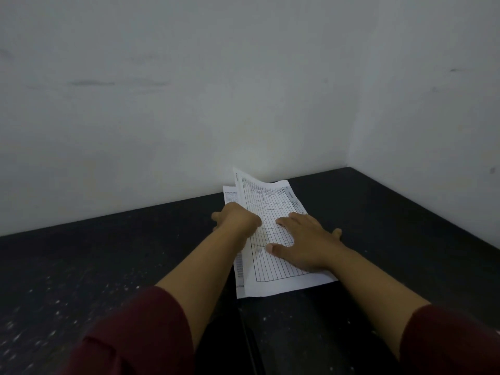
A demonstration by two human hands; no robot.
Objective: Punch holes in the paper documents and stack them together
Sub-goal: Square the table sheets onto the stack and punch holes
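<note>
two hands, left hand (238,219) and right hand (305,236), press paper documents (273,201).

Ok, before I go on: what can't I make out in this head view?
- Hole punch: not in view, so its place is unknown.
- Lower sheets: mostly covered by the top gridded sheet.
- Left hand fingers: curled at the sheets' left edge; grip unclear.
- Print: too small and blurred to read.
- Punched holes: cannot tell.
- Right hand lies flat on the top sheet.
</note>
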